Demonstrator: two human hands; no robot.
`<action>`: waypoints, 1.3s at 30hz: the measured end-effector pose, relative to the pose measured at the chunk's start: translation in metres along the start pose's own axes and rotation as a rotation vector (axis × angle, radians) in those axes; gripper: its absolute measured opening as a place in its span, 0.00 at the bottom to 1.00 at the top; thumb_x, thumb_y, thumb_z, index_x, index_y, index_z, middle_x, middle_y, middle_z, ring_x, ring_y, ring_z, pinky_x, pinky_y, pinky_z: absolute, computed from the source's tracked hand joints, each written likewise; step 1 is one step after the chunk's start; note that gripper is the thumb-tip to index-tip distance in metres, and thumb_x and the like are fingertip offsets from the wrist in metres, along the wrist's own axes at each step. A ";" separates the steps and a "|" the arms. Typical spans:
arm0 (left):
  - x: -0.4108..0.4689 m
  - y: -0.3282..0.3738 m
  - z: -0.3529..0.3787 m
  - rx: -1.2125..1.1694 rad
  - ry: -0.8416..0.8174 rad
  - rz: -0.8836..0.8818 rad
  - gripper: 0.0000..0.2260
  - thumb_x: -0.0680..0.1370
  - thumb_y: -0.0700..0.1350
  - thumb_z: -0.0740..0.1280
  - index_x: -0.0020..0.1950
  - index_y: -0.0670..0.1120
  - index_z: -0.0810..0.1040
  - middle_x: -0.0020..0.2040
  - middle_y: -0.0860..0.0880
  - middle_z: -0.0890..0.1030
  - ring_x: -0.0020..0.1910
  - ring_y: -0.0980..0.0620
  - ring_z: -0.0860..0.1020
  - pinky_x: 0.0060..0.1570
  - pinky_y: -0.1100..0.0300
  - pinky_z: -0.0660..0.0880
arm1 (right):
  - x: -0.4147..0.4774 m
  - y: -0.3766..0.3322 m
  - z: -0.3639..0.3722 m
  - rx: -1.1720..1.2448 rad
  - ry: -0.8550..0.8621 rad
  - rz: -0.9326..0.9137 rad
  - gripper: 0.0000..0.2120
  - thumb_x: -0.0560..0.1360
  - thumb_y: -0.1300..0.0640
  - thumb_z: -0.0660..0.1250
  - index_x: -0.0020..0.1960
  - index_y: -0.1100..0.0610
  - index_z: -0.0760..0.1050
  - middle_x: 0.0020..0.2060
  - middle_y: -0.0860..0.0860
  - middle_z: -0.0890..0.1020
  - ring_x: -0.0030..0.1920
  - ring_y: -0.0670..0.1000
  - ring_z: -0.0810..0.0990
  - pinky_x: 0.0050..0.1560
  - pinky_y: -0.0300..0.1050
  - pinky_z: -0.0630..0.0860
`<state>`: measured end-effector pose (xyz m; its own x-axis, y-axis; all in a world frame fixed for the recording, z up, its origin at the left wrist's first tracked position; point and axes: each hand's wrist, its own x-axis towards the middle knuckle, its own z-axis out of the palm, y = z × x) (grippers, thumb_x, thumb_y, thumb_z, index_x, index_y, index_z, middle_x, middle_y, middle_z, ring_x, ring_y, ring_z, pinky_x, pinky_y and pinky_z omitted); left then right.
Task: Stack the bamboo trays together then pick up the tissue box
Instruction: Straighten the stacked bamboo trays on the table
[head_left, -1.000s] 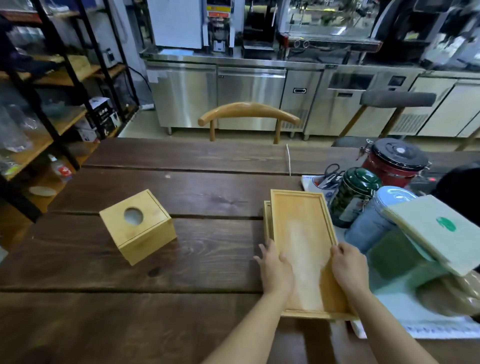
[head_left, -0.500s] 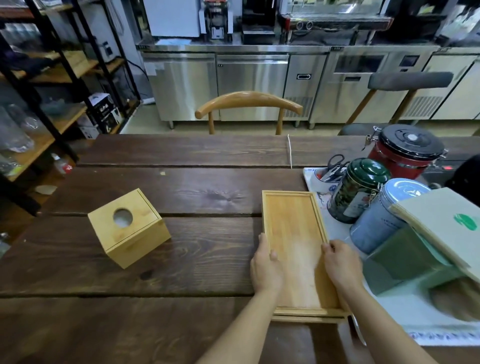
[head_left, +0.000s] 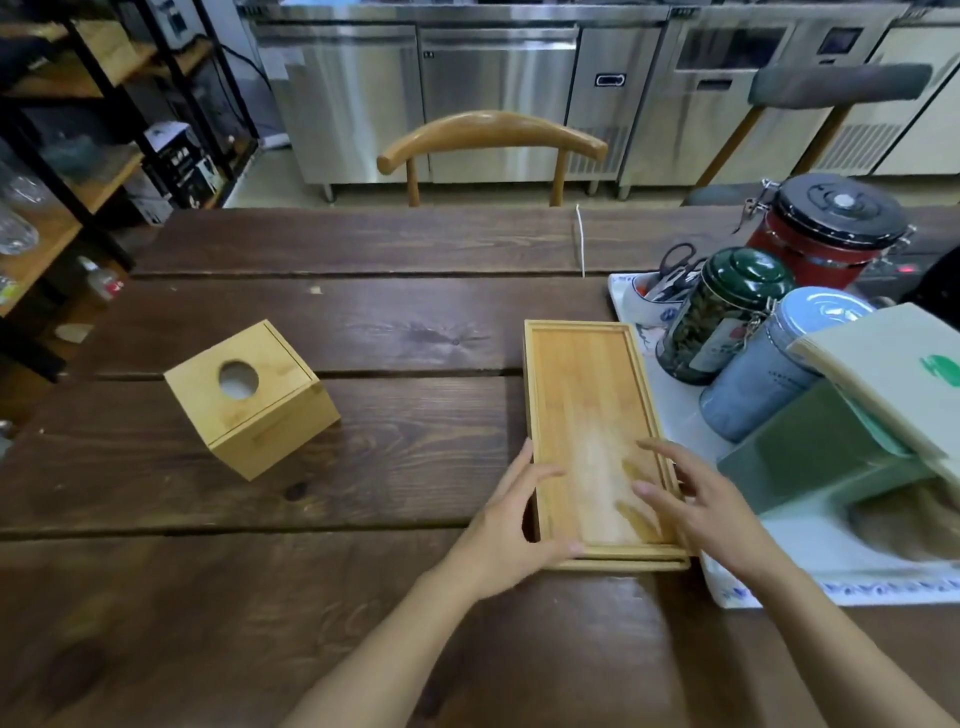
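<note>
The two bamboo trays (head_left: 587, 415) lie stacked one inside the other on the dark wooden tabletop (head_left: 363, 312), long side running away from the person; the lower tray's rim shows as a thin lip along the near end. The left hand (head_left: 511, 535) rests against the stack's left edge near the close corner, fingers loosely curved, thumb at the near rim, not clamped on anything. The right hand (head_left: 701, 504) hovers spread and open over the right edge of the trays, fingers splayed. The bamboo tissue box (head_left: 249, 397) sits well apart to the left, turned at an angle, its round hole facing up. Just right of the trays stand a green tin (head_left: 719, 317), a pale blue canister (head_left: 779, 364) and a red jar (head_left: 826, 234) behind them
</note>
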<state>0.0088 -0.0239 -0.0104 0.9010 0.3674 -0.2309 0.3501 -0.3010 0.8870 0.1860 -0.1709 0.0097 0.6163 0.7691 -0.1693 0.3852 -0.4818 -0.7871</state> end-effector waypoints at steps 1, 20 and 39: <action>-0.005 0.000 0.000 0.073 -0.057 -0.012 0.29 0.69 0.56 0.73 0.64 0.64 0.61 0.76 0.61 0.43 0.71 0.62 0.49 0.71 0.56 0.55 | -0.008 0.003 -0.002 -0.014 -0.048 -0.010 0.18 0.66 0.40 0.70 0.54 0.37 0.72 0.60 0.40 0.73 0.67 0.45 0.66 0.67 0.49 0.65; -0.010 -0.010 0.019 0.173 0.096 0.076 0.19 0.72 0.46 0.72 0.41 0.62 0.62 0.74 0.60 0.44 0.70 0.63 0.50 0.64 0.64 0.56 | -0.032 0.036 -0.007 -0.312 -0.090 -0.210 0.18 0.66 0.62 0.74 0.41 0.46 0.67 0.54 0.46 0.71 0.57 0.52 0.72 0.47 0.33 0.66; -0.014 -0.017 0.034 0.150 0.168 0.057 0.15 0.72 0.43 0.72 0.46 0.53 0.66 0.74 0.59 0.47 0.69 0.64 0.52 0.65 0.67 0.53 | -0.042 0.040 0.001 -0.311 -0.035 -0.147 0.18 0.67 0.59 0.74 0.44 0.47 0.66 0.38 0.47 0.77 0.36 0.52 0.74 0.40 0.25 0.67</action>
<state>-0.0011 -0.0535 -0.0358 0.8694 0.4836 -0.1012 0.3452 -0.4481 0.8247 0.1747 -0.2223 -0.0152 0.5171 0.8509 -0.0919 0.6625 -0.4660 -0.5866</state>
